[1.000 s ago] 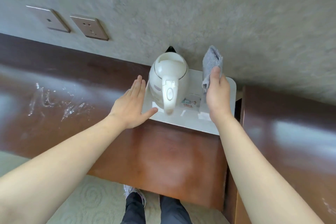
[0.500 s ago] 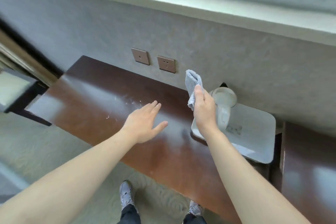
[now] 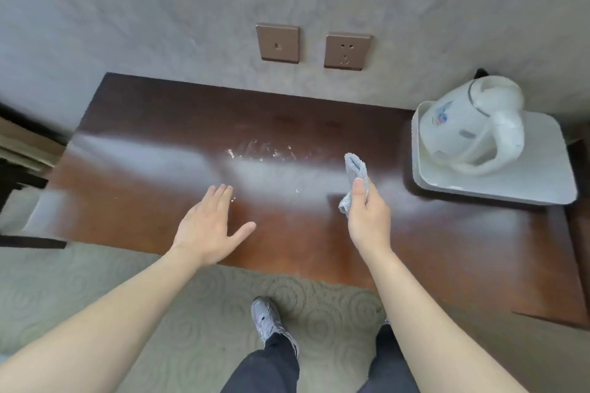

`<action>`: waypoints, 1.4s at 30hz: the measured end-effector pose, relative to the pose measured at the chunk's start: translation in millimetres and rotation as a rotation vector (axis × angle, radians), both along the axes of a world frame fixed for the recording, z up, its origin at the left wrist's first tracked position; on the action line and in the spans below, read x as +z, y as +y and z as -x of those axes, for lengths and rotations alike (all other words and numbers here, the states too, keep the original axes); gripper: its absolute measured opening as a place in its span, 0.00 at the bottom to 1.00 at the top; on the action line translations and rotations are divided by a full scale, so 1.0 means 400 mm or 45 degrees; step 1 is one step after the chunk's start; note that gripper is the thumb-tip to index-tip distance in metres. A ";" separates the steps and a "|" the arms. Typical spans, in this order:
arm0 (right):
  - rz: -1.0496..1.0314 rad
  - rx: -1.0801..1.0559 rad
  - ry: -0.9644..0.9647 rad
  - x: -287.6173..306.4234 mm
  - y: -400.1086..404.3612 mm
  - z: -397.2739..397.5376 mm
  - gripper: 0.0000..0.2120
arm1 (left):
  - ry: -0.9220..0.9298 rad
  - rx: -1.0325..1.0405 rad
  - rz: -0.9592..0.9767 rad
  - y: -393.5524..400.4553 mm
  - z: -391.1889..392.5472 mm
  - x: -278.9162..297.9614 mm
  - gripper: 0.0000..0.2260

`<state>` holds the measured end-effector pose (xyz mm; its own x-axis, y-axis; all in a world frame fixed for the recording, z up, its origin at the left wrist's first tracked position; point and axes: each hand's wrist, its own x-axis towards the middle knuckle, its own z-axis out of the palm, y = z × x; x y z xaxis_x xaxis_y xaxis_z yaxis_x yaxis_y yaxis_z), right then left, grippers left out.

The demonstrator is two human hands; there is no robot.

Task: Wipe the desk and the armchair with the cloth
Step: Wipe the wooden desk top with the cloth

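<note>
Head view, looking down at the bench. Over the last second my view and both hands have swung left, away from the kettle and its tray, which now stand at the right end; the open middle of the bench lies under my hands. I judge this as the start of wiping the bench top proper; no armchair can be made out for certain, so that part seems untouched. Right hand: closed around the cloth, thumb on top, the cloth held upright above the surface and apparently not yet touching it. Left hand: flat, fingers spread wide, holding nothing, low over the near edge. Materials: bench of dark, glossy red-brown wood with broad pale glare; a patch of whitish streaks just beyond the cloth. Cloth grey, plush, folded. Kettle smooth white plastic with looped handle; tray a rounded white rectangle. Wall matt grey, with two bronze socket plates; floor a pale carpet with ring pattern
</note>
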<state>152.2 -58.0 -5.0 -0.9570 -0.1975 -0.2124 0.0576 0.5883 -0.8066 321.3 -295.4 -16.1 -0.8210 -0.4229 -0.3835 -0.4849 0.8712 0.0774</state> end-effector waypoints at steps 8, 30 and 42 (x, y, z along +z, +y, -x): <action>-0.123 -0.221 0.025 -0.134 -0.075 -0.241 0.27 | 0.122 0.133 -0.054 -0.114 -0.038 -0.179 0.53; -0.976 0.498 0.361 -0.309 -0.212 -0.312 0.34 | 0.311 0.272 0.128 -0.204 -0.029 -0.280 0.38; -1.037 0.489 0.329 -0.307 -0.308 -0.148 0.30 | 0.311 0.257 0.116 -0.210 -0.026 -0.276 0.37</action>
<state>211.6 -181.1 -127.9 -0.8939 -0.3939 -0.2141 -0.3815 0.9191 -0.0985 331.7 -379.4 -126.7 -0.7805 -0.6096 -0.1387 -0.6248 0.7683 0.1392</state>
